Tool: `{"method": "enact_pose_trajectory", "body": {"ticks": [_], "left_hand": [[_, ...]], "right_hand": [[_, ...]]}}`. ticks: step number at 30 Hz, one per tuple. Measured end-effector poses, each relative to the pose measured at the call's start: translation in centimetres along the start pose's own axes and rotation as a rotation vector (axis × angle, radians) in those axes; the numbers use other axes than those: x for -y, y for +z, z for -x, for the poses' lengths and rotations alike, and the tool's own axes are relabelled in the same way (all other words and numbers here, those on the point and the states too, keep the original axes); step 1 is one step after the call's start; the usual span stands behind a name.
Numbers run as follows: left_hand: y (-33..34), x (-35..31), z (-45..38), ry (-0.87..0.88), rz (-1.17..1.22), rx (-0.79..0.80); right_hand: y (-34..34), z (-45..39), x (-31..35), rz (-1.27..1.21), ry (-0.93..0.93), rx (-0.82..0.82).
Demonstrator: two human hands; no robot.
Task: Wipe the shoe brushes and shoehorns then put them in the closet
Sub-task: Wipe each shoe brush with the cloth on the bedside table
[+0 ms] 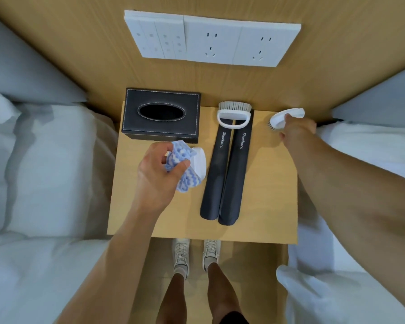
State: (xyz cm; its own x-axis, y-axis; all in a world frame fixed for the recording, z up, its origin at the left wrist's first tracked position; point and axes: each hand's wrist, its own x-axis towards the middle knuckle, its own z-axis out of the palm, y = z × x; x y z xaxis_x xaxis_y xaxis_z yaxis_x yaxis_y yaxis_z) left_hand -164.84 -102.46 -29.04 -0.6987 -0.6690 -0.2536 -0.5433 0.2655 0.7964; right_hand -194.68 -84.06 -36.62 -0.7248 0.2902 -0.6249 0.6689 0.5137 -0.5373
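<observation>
R hand at far-R edge of bench, fingers curled round white brush; brush tilted, bristles pointing down-left, partly hidden by the hand. L hand pinches blue/white cloth just beside a 2nd white brush, bench L-centre. Judged next: bring R brush across to cloth, L-ward. Count: brushes x3 (3rd lies on shoehorn tops), shoehorns x2, side by side, long axes running near-far. Tissue box x1, far L.
</observation>
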Motion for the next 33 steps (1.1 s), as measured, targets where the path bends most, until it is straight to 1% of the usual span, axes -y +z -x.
{"method": "enact_pose_trajectory", "body": {"ticks": [2, 3, 5, 7, 8, 9, 12, 14, 16, 19, 25, 28, 30, 33], "left_hand": [[0.3, -0.2, 0.1, -0.009, 0.010, -0.005], [0.4, -0.3, 0.2, -0.016, 0.018, -0.004], [0.4, -0.7, 0.5, -0.028, 0.019, -0.004], [0.0, -1.3, 1.0, -0.048, 0.026, -0.008], [-0.2, -1.7, 1.3, -0.059, 0.044, -0.005], [-0.6, -2.3, 1.5, -0.063, 0.064, -0.003], [-1.9, -4.5, 2.3, -0.031, 0.101, 0.011], [-2.8, -6.4, 2.7, 0.006, 0.118, 0.018], [-3.8, -8.4, 3.2, 0.040, 0.144, 0.012], [-5.2, -11.5, 3.9, 0.108, 0.204, -0.028], [-8.6, -16.8, 5.1, 0.254, 0.116, -0.104], [-10.2, -18.5, 5.7, 0.275, 0.084, -0.115], [-11.2, -19.3, 6.4, 0.322, 0.055, -0.111], [-12.5, -20.0, 7.5, 0.367, 0.029, -0.142]], "right_hand": [[-0.2, -0.2, -0.1, -0.052, -0.055, 0.094], [-0.3, -0.3, -0.1, -0.082, -0.050, 0.118], [-0.5, 0.3, 0.5, -0.078, 0.028, 0.124], [-0.9, 1.6, 0.8, 0.004, 0.110, 0.116], [-1.2, 2.4, 0.7, 0.006, 0.100, 0.143], [-1.6, 3.4, 0.2, -0.052, 0.080, 0.180], [-3.5, 7.5, -2.7, -0.412, 0.056, 0.343], [-5.0, 11.1, -4.0, -0.514, 0.009, 0.499], [-6.2, 14.9, -4.4, -0.542, -0.061, 0.647], [-7.6, 20.8, -3.5, -0.528, -0.175, 0.783], [-9.4, 29.9, -0.8, -0.589, -0.319, 0.937], [-10.8, 33.0, 0.6, -0.504, -0.454, 1.014], [-11.6, 34.5, 1.5, -0.463, -0.530, 1.051], [-12.7, 36.2, 2.2, -0.464, -0.565, 1.095]]}}
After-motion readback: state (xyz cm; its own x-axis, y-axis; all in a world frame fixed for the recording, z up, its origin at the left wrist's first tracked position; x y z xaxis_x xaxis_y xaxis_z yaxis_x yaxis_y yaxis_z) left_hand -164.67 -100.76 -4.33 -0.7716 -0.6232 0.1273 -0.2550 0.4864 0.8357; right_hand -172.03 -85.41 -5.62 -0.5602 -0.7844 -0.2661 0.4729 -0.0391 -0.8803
